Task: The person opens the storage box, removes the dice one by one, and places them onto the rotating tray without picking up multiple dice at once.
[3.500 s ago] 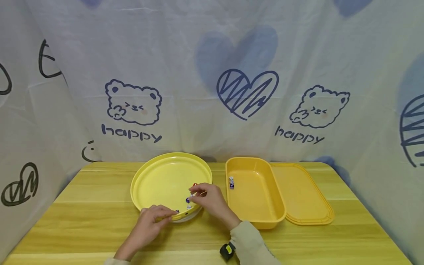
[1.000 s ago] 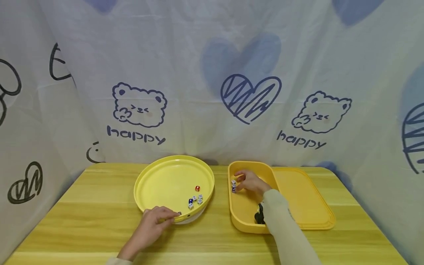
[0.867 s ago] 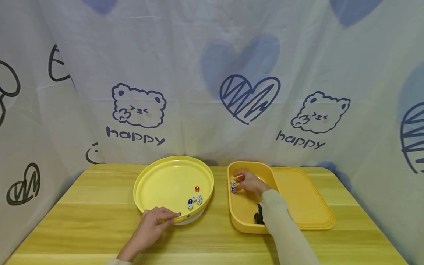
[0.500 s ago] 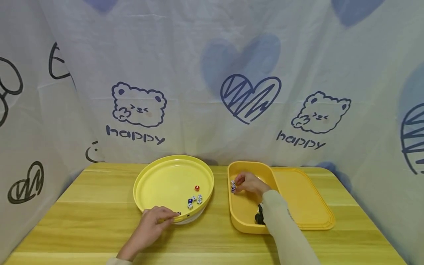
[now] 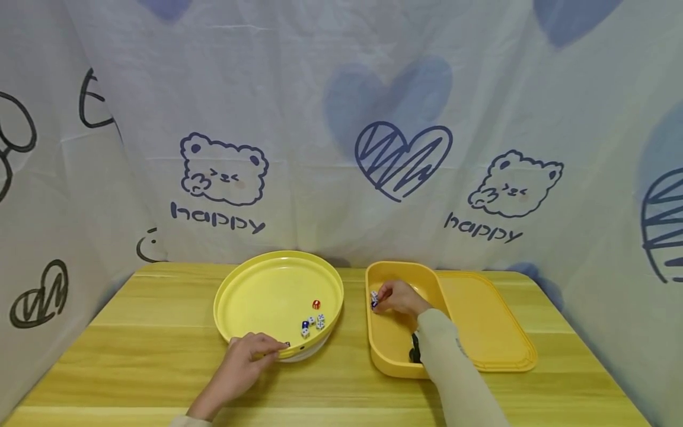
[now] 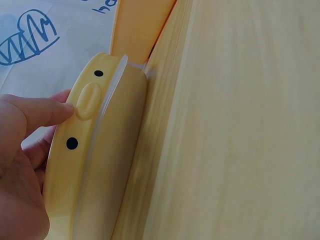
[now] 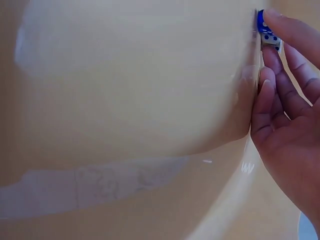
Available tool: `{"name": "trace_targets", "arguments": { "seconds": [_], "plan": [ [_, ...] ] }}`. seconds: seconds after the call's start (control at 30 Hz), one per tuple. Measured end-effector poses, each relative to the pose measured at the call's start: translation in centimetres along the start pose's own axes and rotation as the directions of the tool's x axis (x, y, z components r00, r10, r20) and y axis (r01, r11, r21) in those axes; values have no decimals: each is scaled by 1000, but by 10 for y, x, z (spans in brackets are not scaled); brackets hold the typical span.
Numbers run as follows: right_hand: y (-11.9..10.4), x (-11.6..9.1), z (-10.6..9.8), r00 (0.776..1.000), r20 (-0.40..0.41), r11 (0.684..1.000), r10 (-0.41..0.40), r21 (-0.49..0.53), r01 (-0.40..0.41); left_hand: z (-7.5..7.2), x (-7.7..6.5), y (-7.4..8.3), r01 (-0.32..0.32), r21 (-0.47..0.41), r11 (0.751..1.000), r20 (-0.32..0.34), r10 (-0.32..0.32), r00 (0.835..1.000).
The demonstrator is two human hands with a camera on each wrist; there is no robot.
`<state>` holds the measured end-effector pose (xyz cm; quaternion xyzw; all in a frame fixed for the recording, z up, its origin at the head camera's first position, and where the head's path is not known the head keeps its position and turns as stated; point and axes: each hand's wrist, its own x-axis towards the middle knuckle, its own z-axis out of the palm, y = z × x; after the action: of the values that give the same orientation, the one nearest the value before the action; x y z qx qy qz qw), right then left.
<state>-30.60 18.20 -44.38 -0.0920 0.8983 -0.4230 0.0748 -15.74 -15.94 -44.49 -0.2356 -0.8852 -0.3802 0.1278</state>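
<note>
In the head view my left hand (image 5: pixel 249 359) holds the near rim of a round yellow tray (image 5: pixel 251 267). The left wrist view shows the thumb on the rim's outer side, beside a moulded beak (image 6: pixel 89 101), with fingers behind it. On the tray lie a red die (image 5: pixel 316 304), a blue die (image 5: pixel 305 324) and several white dice (image 5: pixel 321 318). My right hand (image 5: pixel 401 298) reaches into an orange-yellow box (image 5: pixel 392 356), pinching a short stack or row of dice at its left wall. Its thumb touches a blue die (image 7: pixel 261 22); a finger lies against a white die (image 7: pixel 270 40).
An orange-yellow lid (image 5: pixel 488 320) lies flat on the wooden table (image 5: pixel 160 332), right of the box and partly under its edge. A printed cloth (image 5: pixel 299 118) hangs behind the table. The right wrist carries a black device (image 5: pixel 415 349), low inside the box.
My right hand has gone from the tray to the box since the oldest frame. Over the last second its spread fingers have closed in on the dice. My left hand stays on the rim.
</note>
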Motion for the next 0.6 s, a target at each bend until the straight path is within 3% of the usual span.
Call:
{"name": "trace_targets", "arguments": {
  "seconds": [0.37,0.6],
  "plan": [
    [0,1,5,999,-18,999,-47,-3,47,1,-1,-1,-10,8,1000,-12,10,1000],
    [2,2,6,999,-42,1000,-7,2,7,1,-1,-2,-36,11,999,-27,36,999]
  ]
}}
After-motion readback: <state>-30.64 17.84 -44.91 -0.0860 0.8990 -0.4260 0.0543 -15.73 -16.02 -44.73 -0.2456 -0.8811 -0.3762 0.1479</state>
